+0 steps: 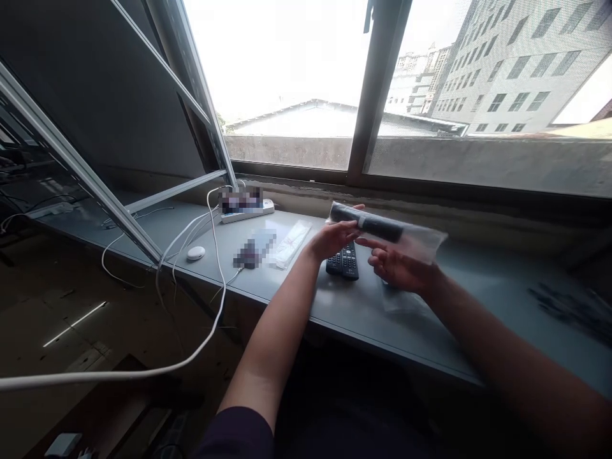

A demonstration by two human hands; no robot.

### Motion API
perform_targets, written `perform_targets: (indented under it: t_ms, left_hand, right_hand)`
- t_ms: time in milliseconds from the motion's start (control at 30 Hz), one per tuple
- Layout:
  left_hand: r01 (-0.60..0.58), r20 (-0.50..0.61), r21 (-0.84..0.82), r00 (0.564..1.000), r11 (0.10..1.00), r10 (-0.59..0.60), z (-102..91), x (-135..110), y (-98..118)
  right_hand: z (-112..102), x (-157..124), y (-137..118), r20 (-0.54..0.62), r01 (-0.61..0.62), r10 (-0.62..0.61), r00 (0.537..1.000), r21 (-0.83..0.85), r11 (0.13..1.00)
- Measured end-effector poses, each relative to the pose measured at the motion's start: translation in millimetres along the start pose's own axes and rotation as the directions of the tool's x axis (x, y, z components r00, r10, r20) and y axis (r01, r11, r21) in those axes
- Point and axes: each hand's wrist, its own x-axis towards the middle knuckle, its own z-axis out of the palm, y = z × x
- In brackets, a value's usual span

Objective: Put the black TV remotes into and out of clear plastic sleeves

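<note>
My left hand (335, 240) is closed around one end of a dark remote control (382, 227), its buttons out of sight, inside a clear plastic bag (425, 241). The bag is held tilted above the table, its loose end stretching to the right. Just below it, my right hand (399, 268) has its index finger stretched toward the left hand and the other fingers loosely curled. The bag hides part of this hand, and no grip shows. Beneath and between the hands, two black remote controls (350, 262) lie side by side on the table. A clear wrapper (401, 299) lies under my right hand.
The grey table (287, 290) runs along a window. Left of my hands are a flat clear bag (291, 244), a blurred-out item with a cable, a white round device (196, 253) and a power strip (248, 211). A white cable (222, 280) loops over the front edge beside a metal frame (143, 239).
</note>
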Motion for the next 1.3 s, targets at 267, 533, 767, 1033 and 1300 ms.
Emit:
perform_targets:
  t_ms: [267, 533, 767, 1033, 1300]
  left_hand:
    - [0.000, 0.023, -0.050, 1.000, 0.999, 0.001, -1.5, -1, -1]
    - [-0.008, -0.056, -0.078, 0.998, 0.997, 0.004, 8.3, -6, 6]
    - [0.025, -0.314, -0.035, 0.949, 0.999, -0.035, -2.8, 10, -2]
    - [0.025, -0.443, 0.091, 0.896, 0.996, 0.018, -13.8, 21, -13]
    - [0.071, -0.469, 0.321, 0.879, 0.944, 0.093, -22.6, 27, -23]
  right_hand:
    - [5, 0, -2, 0.040, -0.016, 0.012, 0.999, 0.101, 0.995]
    - [5, 6, 0, -0.033, 0.097, -0.096, 0.995, 0.020, 0.995]
    - [-3, 10, -1, -0.071, 0.301, -0.326, 0.943, -0.238, 0.923]
    - [-3, 9, 3, -0.249, 0.354, -0.599, 0.761, -0.614, 0.706]
    - [0, 6, 1, -0.150, 0.034, -0.724, 0.673, -0.972, 0.233]
